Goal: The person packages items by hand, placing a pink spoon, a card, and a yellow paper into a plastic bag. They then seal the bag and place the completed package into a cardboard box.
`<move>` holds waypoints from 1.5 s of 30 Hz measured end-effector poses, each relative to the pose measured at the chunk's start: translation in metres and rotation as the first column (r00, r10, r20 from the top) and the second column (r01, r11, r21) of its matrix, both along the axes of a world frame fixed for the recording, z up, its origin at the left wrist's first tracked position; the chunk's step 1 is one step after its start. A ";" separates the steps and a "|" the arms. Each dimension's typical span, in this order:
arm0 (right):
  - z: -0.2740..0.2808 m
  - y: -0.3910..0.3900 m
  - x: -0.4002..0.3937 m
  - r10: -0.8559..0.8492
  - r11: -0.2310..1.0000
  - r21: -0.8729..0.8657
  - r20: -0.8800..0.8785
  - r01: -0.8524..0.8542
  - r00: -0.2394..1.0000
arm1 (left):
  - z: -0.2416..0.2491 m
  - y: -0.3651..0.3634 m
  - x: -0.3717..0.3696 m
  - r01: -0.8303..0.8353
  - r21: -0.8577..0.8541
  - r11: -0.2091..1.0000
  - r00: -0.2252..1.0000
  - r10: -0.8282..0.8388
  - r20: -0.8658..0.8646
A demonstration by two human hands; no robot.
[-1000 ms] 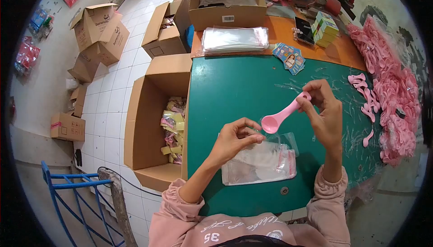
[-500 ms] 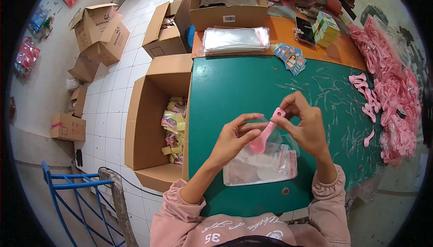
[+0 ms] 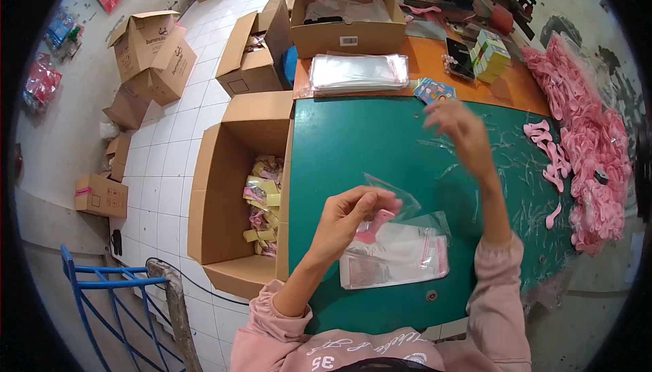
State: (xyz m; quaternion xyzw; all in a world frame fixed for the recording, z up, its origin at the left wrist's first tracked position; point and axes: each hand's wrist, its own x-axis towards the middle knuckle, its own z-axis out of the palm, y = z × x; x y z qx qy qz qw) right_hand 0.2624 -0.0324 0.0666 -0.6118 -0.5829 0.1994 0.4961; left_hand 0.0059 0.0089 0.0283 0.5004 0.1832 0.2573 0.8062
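My left hand (image 3: pixel 350 219) is closed on a pink spoon (image 3: pixel 372 228) and a small clear plastic bag (image 3: pixel 401 197), above the green tabletop. Below it lies a stack of clear bags (image 3: pixel 397 263) with reddish strips at the right edge. My right hand (image 3: pixel 460 131), blurred by motion, reaches over the table's far part, close to the blue printed cards (image 3: pixel 429 91); its fingers are too smeared to read. Several pink spoons (image 3: pixel 547 148) lie at the right, beside a large heap of bagged pink spoons (image 3: pixel 591 161).
An open carton (image 3: pixel 241 188) with packed items stands against the table's left edge. At the back are a stack of clear sleeves (image 3: pixel 358 73), a cardboard box (image 3: pixel 346 38) and yellow-green blocks (image 3: pixel 490 56). Clear plastic strips (image 3: pixel 519 202) litter the right side. A blue metal frame (image 3: pixel 115 284) stands lower left.
My right hand has let go of the pink spoon and moved up and away to the cards. My left hand now holds the spoon with the clear bag, a little lower.
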 end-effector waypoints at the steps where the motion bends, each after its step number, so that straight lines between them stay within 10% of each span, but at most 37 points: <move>1: -0.005 0.018 0.031 -0.193 0.976 -0.053 0.227 0.210 0.955 | 0.001 0.001 -0.002 -0.009 0.026 1.000 1.000 0.008 0.018; 3: -0.058 0.043 0.100 -0.418 0.894 0.142 0.607 0.425 0.676 | 0.003 -0.001 -0.004 -0.035 0.037 0.999 0.997 0.032 0.069; 6: -0.081 0.048 0.127 -0.295 0.794 -0.143 0.759 0.591 0.580 | 0.010 0.000 -0.010 -0.061 0.061 0.996 0.993 0.055 0.100; 12: -0.062 0.035 0.104 -0.487 0.866 0.139 0.455 0.480 0.746 | 0.016 0.005 -0.013 -0.055 0.027 0.998 0.998 0.055 0.019; 16: 0.041 -0.021 0.002 -0.164 0.981 -0.125 -0.095 0.151 0.982 | 0.019 0.008 -0.010 0.014 0.074 0.997 1.000 -0.012 -0.023; 24: 0.083 -0.077 -0.068 -0.005 0.999 0.033 0.404 -0.009 0.915 | 0.025 0.004 -0.011 0.156 0.266 0.951 0.977 -0.109 -0.183; 33: 0.067 -0.087 -0.075 -0.266 0.955 0.196 0.226 0.224 0.937 | 0.026 0.002 -0.011 0.167 0.161 0.973 0.982 -0.150 -0.112; 42: 0.069 -0.089 -0.073 0.050 0.998 -0.051 0.429 -0.031 0.902 | 0.027 0.000 -0.008 0.195 0.299 0.934 0.957 -0.114 -0.267; 45: 0.070 -0.089 -0.074 -0.175 0.980 0.151 0.361 0.127 0.916 | 0.025 0.000 -0.006 0.162 0.252 0.954 0.975 -0.115 -0.190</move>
